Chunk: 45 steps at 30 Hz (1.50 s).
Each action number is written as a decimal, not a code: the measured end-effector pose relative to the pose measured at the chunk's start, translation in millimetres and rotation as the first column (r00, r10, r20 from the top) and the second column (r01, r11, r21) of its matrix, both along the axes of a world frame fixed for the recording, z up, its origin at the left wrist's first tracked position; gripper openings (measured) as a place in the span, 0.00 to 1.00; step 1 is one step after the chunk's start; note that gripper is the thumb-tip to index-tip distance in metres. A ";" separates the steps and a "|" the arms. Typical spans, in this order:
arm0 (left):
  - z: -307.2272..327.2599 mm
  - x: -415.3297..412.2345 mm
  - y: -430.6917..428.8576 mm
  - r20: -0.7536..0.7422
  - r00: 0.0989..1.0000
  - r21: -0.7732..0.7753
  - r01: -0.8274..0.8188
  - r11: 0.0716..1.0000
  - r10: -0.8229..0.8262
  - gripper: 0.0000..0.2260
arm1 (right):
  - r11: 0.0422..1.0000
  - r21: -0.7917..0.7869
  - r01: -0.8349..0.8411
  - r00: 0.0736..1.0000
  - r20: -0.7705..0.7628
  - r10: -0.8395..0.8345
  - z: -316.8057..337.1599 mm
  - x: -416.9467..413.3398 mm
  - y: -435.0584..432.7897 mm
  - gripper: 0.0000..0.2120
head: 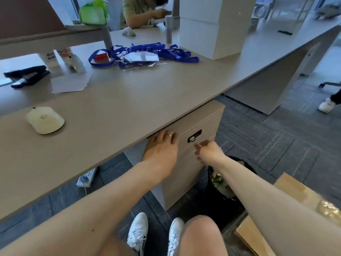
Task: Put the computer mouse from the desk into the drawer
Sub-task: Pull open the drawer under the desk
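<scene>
While the computer mouse point(45, 120) lies untouched near the desk's point(129, 106) front edge, towards its left end, a seated person reaches for the drawer point(201, 124) of the cabinet under that edge. The left hand point(161, 152) has its fingers hooked up under the desk edge at the drawer's top; whether they grip anything cannot be told. The right hand point(209, 152) hovers just below the drawer's lock point(194, 136), fingers loosely curled, holding nothing. The drawer looks closed; opening it, fetching the mouse and stowing it all remain.
</scene>
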<state>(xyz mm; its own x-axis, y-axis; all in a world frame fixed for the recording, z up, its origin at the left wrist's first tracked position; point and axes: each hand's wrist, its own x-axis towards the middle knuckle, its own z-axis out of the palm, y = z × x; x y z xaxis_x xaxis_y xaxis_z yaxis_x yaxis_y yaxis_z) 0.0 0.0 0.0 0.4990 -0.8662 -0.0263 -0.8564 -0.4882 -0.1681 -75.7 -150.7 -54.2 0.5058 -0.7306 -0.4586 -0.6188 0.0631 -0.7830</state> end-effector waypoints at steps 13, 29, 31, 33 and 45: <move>-7.4 0.4 -5.9 0.077 0.997 0.012 -0.026 1.000 0.025 0.32 | 0.915 0.367 0.165 0.927 0.259 -0.271 -18.9 38.4 -9.2 0.05; -5.0 4.2 -4.8 0.021 0.999 0.075 -0.035 0.997 0.033 0.43 | 0.849 0.441 0.291 0.846 0.297 -0.444 -27.7 -50.9 0.8 0.09; -5.3 4.7 -4.6 0.026 0.999 0.087 -0.030 0.996 0.028 0.45 | 0.849 0.436 0.298 0.843 0.297 -0.448 -28.3 -69.5 1.6 0.10; -6.2 4.2 -3.4 0.030 0.999 0.104 -0.029 0.994 0.026 0.46 | 0.849 0.429 0.307 0.839 0.300 -0.454 -30.3 -88.7 3.2 0.11; -17.1 -16.2 -1.6 -0.032 0.995 0.013 -0.097 0.995 0.097 0.38 | 0.848 0.387 0.363 0.815 0.309 -0.490 -33.9 -172.4 10.6 0.12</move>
